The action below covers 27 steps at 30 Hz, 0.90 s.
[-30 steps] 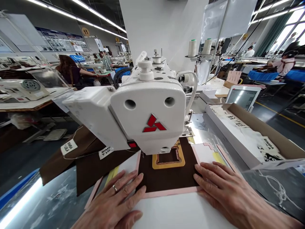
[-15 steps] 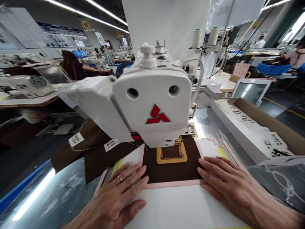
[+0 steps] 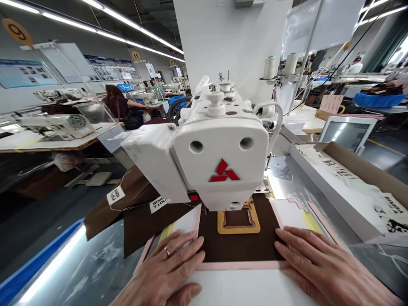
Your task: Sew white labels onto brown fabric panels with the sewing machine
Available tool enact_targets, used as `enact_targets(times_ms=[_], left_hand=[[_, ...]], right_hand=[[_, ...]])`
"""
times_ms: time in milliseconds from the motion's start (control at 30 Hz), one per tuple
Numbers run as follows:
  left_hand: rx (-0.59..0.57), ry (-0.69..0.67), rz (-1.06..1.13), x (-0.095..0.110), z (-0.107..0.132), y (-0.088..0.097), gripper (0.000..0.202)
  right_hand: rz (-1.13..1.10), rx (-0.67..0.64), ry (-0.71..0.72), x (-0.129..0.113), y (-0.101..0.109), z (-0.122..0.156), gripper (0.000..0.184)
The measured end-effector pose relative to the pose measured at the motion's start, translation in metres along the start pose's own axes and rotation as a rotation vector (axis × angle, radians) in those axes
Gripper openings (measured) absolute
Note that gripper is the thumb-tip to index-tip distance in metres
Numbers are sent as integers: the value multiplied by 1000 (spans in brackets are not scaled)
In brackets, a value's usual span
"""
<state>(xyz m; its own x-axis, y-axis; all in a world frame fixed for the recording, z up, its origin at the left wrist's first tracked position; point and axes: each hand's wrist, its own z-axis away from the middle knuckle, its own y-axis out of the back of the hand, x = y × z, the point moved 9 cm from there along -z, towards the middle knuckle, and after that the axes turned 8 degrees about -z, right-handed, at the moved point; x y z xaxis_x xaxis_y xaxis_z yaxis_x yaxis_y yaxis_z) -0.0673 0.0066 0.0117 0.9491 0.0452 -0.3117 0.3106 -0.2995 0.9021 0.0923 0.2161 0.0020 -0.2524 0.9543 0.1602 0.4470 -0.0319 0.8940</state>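
**Brown cloth (image 3: pixel 242 250) lies flat at the white sewing machine (image 3: pixel 219 142)**

At the far left we see a second machine (image 3: pixel 57 126) on a table (image 3: pixel 9 142), and a person (image 3: pixel 116 106) farther away with one arm stretched forward. Nearer to us, loose brown pieces (image 3: pixel 106 214) carry white labels (image 3: pixel 115 195) with the words "BIMBA Y LOLA", and a thin string (image 3: pixel 130 208) lies across them.

Next comes our left hand (image 3: pixel 162 270), palm down, with a ring (image 3: pixel 167 250) on it. Its fingers (image 3: pixel 193 263) are a little apart, the thumb stands away from them, and the tips rest at the left edge of the brown cloth.

In the middle, this cloth is between our two hands, partly below the head of the machine. A yellow frame (image 3: pixel 239 230) lies on it, and a pink strip (image 3: pixel 242 266) runs along its near edge, beside a white sheet (image 3: pixel 242 289).

Our right hand (image 3: pixel 320 257) is also palm down, its fingers slightly apart and closed on nothing, with tips at the right edge of the cloth. Farther right there is a long box (image 3: pixel 376 174) with more labels, and behind it a screen (image 3: pixel 347 132).
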Motion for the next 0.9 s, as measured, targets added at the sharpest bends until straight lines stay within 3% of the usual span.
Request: enact_targets(times_ms=[167,500,900], left_hand=[[53,4,-26,0,-1,2,41],[91,103,98,-4,8,-12,40],[101,96,38,-4,9,-15,40]], right_hand=[[-9,-9,-34,2,6,-5,42],[-156,-13,-152,8,11,-4,34],[-220,-22,-175,9,9,-4,29]])
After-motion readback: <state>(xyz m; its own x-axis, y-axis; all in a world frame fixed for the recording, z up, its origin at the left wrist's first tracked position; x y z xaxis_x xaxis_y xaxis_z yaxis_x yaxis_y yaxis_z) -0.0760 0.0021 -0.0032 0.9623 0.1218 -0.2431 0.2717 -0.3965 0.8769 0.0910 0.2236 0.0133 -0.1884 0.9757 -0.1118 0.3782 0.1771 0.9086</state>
